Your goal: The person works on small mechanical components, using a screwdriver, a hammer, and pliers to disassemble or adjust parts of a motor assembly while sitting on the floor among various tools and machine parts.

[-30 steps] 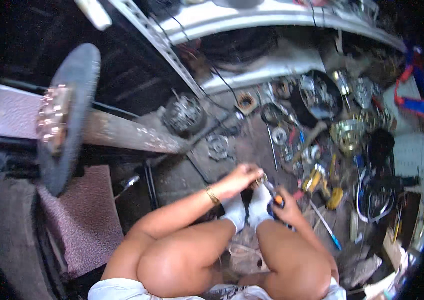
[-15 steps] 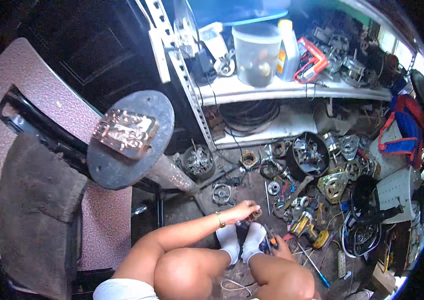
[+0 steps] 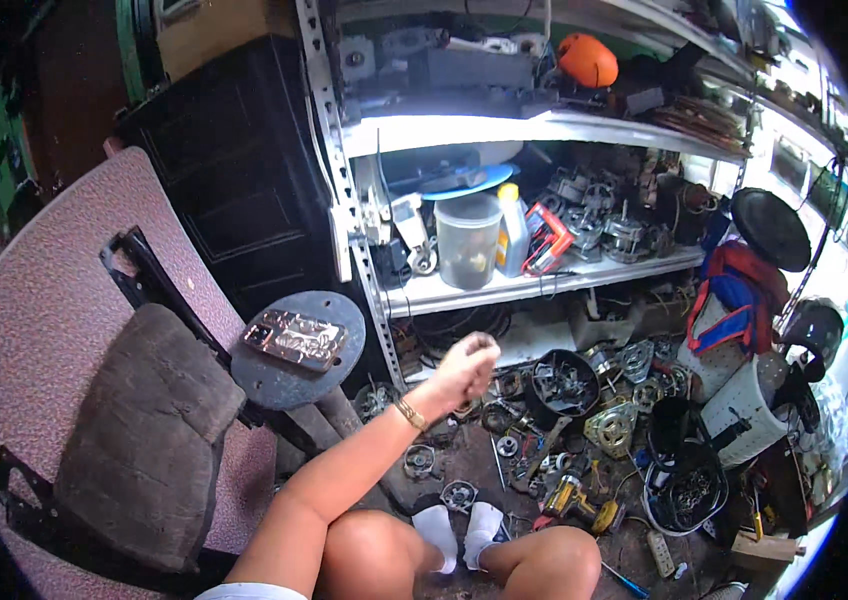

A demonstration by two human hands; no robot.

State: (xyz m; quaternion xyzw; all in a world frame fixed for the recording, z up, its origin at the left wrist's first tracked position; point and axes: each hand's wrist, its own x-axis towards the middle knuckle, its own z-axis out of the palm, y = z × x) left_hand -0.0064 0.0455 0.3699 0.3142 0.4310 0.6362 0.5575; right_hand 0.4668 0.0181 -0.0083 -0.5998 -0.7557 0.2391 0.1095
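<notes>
Loosely curled, my left fingers (image 3: 481, 352) hang in open air before the shelf edge (image 3: 624, 275); any grip I can't tell.

This is a cramped repair workshop, its floor (image 3: 456, 446) serving as much of the work area. A yellow-and-black power drill (image 3: 569, 497), a blue-handled screwdriver (image 3: 626, 581) and a power strip (image 3: 660, 553) lie there among loose machine parts, including a triangular metal housing (image 3: 611, 429). A black tub (image 3: 556, 416) is heaped with metal pieces. Slotted metal shelving (image 3: 514, 132) carries more metal castings (image 3: 626, 238), a plastic bottle (image 3: 513, 238) and a cloudy bucket (image 3: 467, 248). A round dark plate (image 3: 260, 386) on a post bears a shiny, coppery metal block (image 3: 296, 338) (a rough little workstand, by its look)
</notes>
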